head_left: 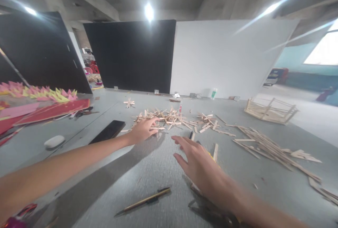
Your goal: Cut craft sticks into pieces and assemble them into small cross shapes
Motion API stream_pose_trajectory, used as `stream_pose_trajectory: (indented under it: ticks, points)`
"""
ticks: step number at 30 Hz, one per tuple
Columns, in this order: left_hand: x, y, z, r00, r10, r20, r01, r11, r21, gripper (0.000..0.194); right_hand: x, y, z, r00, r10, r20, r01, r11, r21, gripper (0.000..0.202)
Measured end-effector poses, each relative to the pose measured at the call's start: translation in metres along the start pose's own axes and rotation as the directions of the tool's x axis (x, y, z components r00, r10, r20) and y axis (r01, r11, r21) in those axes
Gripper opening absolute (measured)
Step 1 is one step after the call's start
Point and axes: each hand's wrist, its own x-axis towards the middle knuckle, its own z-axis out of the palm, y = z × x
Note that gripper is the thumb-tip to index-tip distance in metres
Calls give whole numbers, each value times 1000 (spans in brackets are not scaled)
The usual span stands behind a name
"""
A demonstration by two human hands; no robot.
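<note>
My left hand (144,130) reaches to the near edge of a pile of short wooden sticks (171,116), its fingers partly curled over them; whether it grips a stick is not clear. To the right, my right hand (196,157) hovers over the table with fingers apart and nothing in them. Beneath and beside it lie a loose stick (216,152) and a partly hidden yellow and black tool. A gold and black pen (145,201) rests on the table nearer to me. A black phone (108,132) lies just left of my left hand.
Long thin sticks (269,147) lie on the right, before a stick frame (271,111). At the left are a white rounded case (54,141), a red board (58,112) and pink and yellow folded paper (47,93). Black and white panels stand behind the grey table (100,185).
</note>
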Motion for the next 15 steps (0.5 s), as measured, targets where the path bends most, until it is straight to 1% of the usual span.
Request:
stream_pose_trajectory:
  ticks: [4,6,8,10,12,13,14,15]
  points:
    - [-6,-1,-1,998,59,-24,-57,996,62,33,0,0,0,1000,0,1,0,1000,-19,37]
    - [-10,-5,-5,993,115,-35,-111,989,99,32,3,1,-3,1000,3,0,-3,999,-37,34]
    - [-11,-13,-13,982,190,-18,-185,972,144,31,11,5,-8,1000,15,-7,-16,998,-67,32]
    - [-8,-26,-24,963,268,35,-270,944,189,33,25,13,-14,999,30,-12,-31,994,-104,29]
    - [-3,-39,-38,941,326,94,-339,912,230,33,47,29,-19,1000,25,7,-24,990,-139,24]
    - [0,-45,-45,930,347,117,-366,896,250,33,60,38,-19,999,4,38,2,989,-147,20]
    - [4,-50,-52,917,370,148,-397,878,267,34,73,49,-18,998,-18,67,28,988,-152,21]
    - [7,-55,-58,902,392,179,-429,859,281,33,87,59,-15,994,-46,95,60,986,-153,26]
